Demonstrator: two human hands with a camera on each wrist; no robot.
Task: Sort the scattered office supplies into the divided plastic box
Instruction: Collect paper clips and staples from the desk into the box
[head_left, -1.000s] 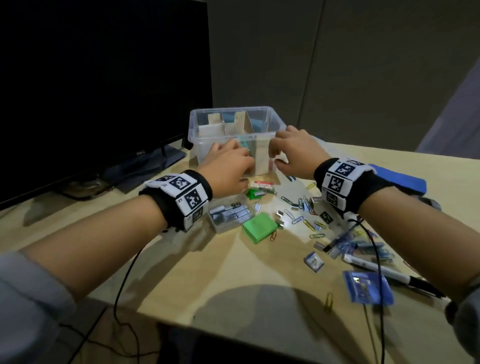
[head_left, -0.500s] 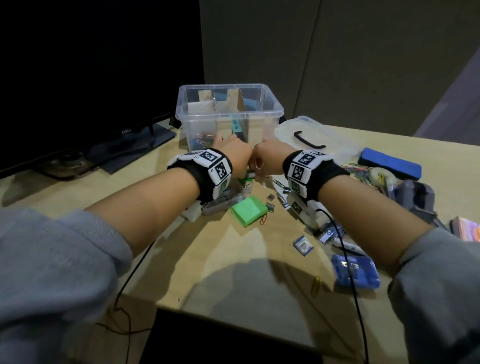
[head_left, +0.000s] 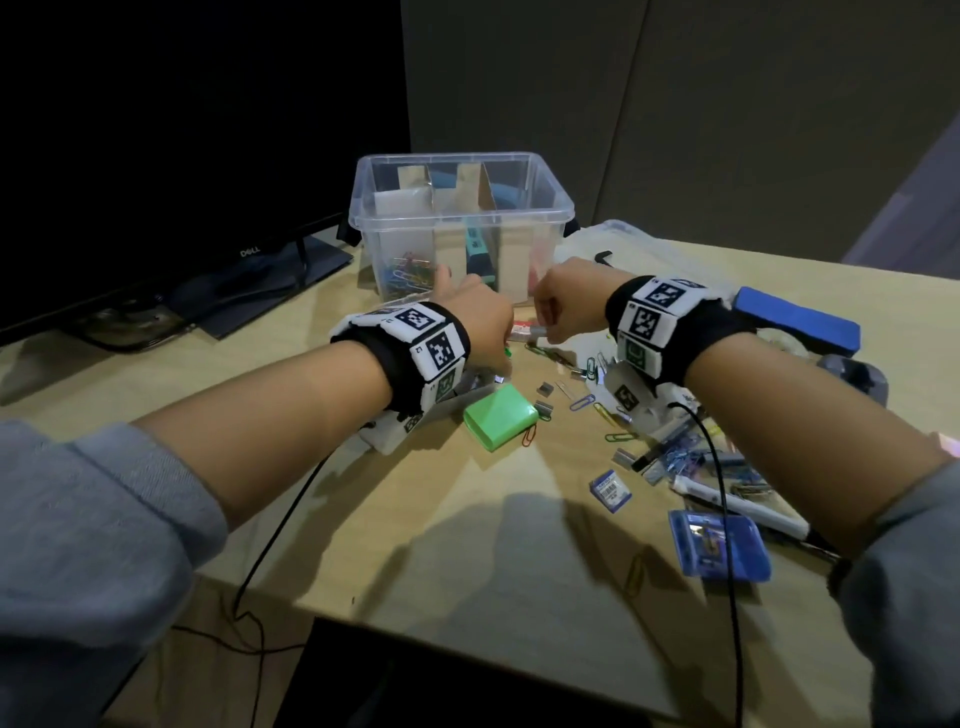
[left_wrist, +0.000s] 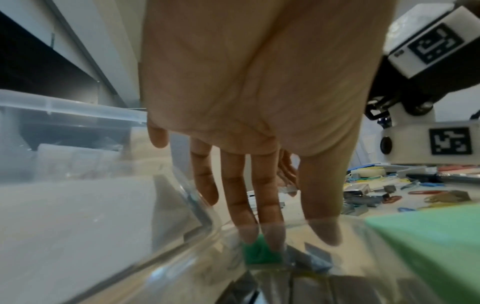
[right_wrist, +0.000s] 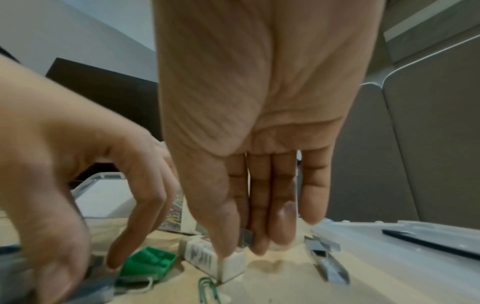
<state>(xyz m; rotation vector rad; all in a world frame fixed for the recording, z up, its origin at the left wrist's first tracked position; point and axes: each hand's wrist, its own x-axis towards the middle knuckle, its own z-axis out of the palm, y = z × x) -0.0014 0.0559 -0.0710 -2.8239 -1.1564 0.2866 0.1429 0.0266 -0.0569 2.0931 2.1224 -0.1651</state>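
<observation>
The clear plastic box (head_left: 540, 208) with cardboard dividers stands at the back of the desk, with coloured paper clips in its left compartment. My right hand (head_left: 543, 332) hovers just in front of it and pinches a small grey staple strip (right_wrist: 246, 236) between thumb and forefinger, above a little white staple packet (right_wrist: 231, 265). My left hand (head_left: 498, 358) reaches down beside it with straight fingers (left_wrist: 267, 205). Their tips touch a small dark green box (left_wrist: 261, 255), seen through a clear staple case (left_wrist: 155, 257) under the wrist.
A light green box (head_left: 501, 415) lies near the left wrist. Paper clips (head_left: 584, 402) and staples are scattered to the right, with a blue case (head_left: 719, 545), a white marker (head_left: 737, 504) and a blue block (head_left: 800, 322). The box's lid (head_left: 649, 249) lies behind; a monitor (head_left: 156, 156) stands left.
Both hands came back from the box's front wall down to the desk. They then moved slightly apart, and the right hand now pinches a staple strip.
</observation>
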